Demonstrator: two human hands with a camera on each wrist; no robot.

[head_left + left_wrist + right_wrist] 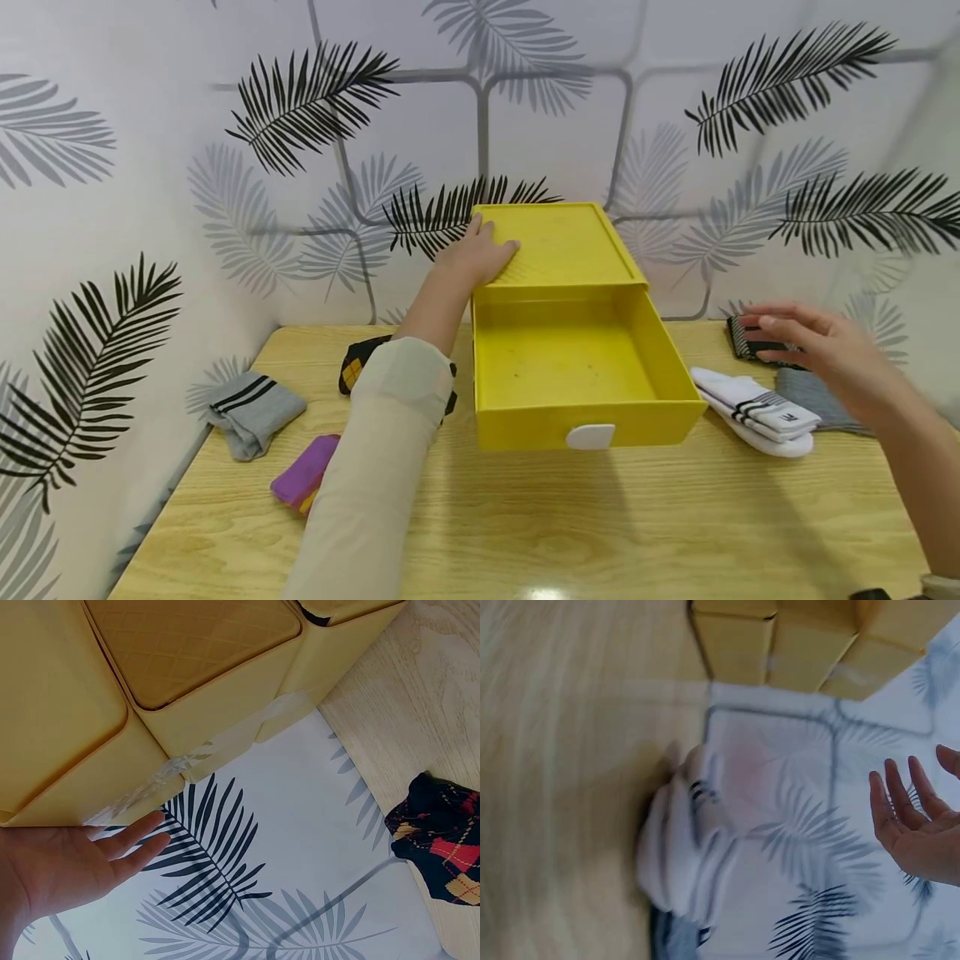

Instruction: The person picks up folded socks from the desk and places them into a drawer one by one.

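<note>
A yellow drawer box (558,246) stands at the back of the table, its drawer (588,426) pulled out and bare inside, with a white tab handle (590,436) in front. My left hand (477,252) rests on the box's top left edge, fingers extended. In the right part of the head view, my right hand (832,346) hovers with loosely spread fingers and nothing in it. Below and beside it lie folded white socks (757,408) with black stripes, a dark patterned sock (753,340) and a grey sock (813,400).
On the left of the wooden table (525,525) lie a grey sock with black stripes (255,411), a purple sock (309,468) and a black argyle sock (442,840). A leaf-patterned wall (420,150) rises directly behind the box.
</note>
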